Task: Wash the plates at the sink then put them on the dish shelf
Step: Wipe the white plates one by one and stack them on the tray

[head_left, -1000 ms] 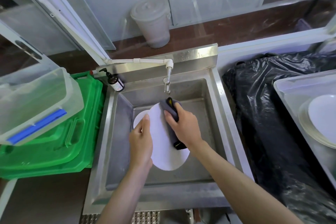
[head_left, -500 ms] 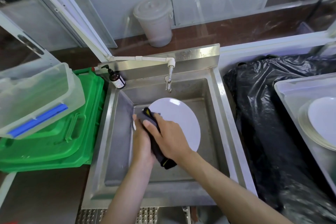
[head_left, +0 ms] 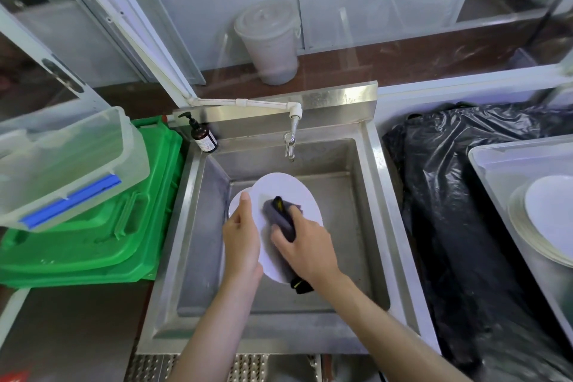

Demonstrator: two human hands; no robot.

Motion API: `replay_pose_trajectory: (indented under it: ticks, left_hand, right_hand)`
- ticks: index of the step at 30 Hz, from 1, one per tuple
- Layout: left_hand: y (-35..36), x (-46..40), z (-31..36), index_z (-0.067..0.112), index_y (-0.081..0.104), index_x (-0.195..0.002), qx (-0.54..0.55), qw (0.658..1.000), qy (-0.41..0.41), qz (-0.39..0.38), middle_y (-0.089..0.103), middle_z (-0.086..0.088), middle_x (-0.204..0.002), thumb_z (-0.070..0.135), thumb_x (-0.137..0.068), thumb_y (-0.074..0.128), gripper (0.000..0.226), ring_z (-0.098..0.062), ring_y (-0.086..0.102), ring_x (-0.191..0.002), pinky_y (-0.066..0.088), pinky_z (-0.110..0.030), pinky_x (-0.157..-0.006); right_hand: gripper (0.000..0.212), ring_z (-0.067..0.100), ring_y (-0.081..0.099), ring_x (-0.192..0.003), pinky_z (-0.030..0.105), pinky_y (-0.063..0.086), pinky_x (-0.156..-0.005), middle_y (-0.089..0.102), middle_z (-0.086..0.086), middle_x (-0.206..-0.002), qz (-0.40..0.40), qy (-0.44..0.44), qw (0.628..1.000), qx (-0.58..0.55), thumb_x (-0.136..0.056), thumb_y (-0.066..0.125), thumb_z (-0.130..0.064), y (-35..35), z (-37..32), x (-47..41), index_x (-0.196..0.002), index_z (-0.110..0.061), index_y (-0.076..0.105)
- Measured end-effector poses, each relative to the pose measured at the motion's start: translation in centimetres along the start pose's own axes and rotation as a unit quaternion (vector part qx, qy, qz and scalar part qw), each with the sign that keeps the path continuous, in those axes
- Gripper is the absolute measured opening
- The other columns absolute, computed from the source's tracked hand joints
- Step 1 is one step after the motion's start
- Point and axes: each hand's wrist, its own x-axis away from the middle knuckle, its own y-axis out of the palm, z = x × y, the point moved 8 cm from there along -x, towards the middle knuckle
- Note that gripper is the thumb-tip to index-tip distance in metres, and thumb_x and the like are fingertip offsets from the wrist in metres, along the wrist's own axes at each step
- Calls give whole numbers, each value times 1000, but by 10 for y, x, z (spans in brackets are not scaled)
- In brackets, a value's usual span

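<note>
A: Head view. I have the white plate [head_left: 286,192] tilted over the steel sink [head_left: 369,214], below the tap [head_left: 290,146]. My left hand [head_left: 241,237] grips its left edge, thumb laid up along the rim. My right hand [head_left: 305,245] presses a dark grey cloth [head_left: 279,214] onto the plate's face, fingers curled over the cloth.

B: Second plate?

A: A white edge [head_left: 235,205] shows just behind the held plate at its left. I cannot tell whether it is another plate; my left hand covers most of it.

B: Anything else obscured?

A: The plate's lower part sits under both hands. The cloth's near end hangs off past my right wrist. More plates [head_left: 545,220] are stacked in a tray [head_left: 496,164] at the right, cut off by the frame edge. The soap bottle [head_left: 203,136] label is unreadable.
</note>
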Motion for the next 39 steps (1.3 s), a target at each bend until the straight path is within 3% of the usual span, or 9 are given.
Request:
replay_pose_trajectory:
  ticks: [4, 8, 12, 15, 19, 24, 29, 34, 39]
  left_hand:
    - [-1, -3, -1, 20, 62, -74, -12, 1000, 20, -6, 69, 6, -82, 60, -98, 55, 47, -17, 64, -82, 50, -36, -80]
    - [8, 11, 12, 29, 51, -62, -114, 987, 114, -13, 49, 16, -58, 48, -105, 50, 47, -8, 45, -63, 37, -32, -67]
    - [21, 33, 20, 41, 70, -117, -254, 937, 239, -24, 70, 31, -94, 48, -107, 43, 30, 6, 65, -96, 44, -8, -73]
    - [27, 35, 12, 35, 59, -142, -387, 872, 297, -26, 75, 12, -115, 66, -97, 35, 59, -16, 71, -100, 46, -24, -71]
    - [32, 27, -5, 35, 50, -150, -463, 816, 336, -78, 72, 11, -127, 63, -101, 37, 58, -15, 68, -112, 51, -29, -79]
    - [23, -1, -21, 29, 57, -145, -373, 860, 294, -187, 56, 17, -147, 58, -104, 40, 53, -4, 45, -140, 36, -27, -117]
    - [-25, -49, -17, 16, 57, -139, -246, 953, 179, 18, 62, 0, -135, 46, -90, 72, 59, -23, 57, -124, 46, -39, -104]
    - [-28, -65, -52, 16, 65, -130, 45, 993, -100, -50, 74, -5, -122, 23, -88, 80, 46, -28, 68, -115, 57, -41, -89]
    - [-25, -66, -50, 15, 64, -129, 89, 988, -99, -79, 75, -8, -122, 10, -89, 77, 43, -28, 71, -111, 60, -41, -82]
  right_hand:
    - [32, 18, 52, -87, 34, 44, -74, 58, -5, -91, 84, -7, 996, -41, -96, 49, -51, -2, -8, -9, -99, -20, 56]
    - [37, 18, 55, -102, 33, 42, -87, 47, 0, -119, 82, 183, 942, -270, -103, 48, -49, 2, 24, -20, -118, -16, 56]
    - [82, 17, 69, -109, 44, 54, -101, 67, -1, -126, -28, 336, 810, -480, -78, 49, -93, 33, 30, -6, -124, -25, 58]
    - [78, 22, 76, -106, 43, 55, -104, 78, 6, -117, -85, 316, 738, -590, -85, 55, -84, 34, 18, -4, -125, -18, 71]
    - [45, 29, 76, -103, 49, 56, -102, 78, 13, -112, -73, 319, 760, -561, -94, 64, -40, 31, 27, -6, -126, -8, 67]
    - [30, 37, 74, -105, 44, 59, -83, 78, 14, -109, -29, 317, 775, -546, -99, 67, -27, 26, 55, -2, -123, -9, 68]
    - [31, 31, 72, -108, 46, 62, -89, 78, 9, -113, -48, 286, 774, -563, -95, 74, -28, 13, 58, 0, -123, -14, 69]
    - [49, 27, 72, -113, 54, 57, -101, 77, 3, -120, -72, 236, 825, -508, -85, 85, -39, 5, 66, -6, -128, -22, 68]
    - [38, 20, 71, -100, 42, 62, -88, 77, 0, -104, -28, 278, 880, -385, -84, 82, -51, 0, 92, -6, -106, -23, 69]
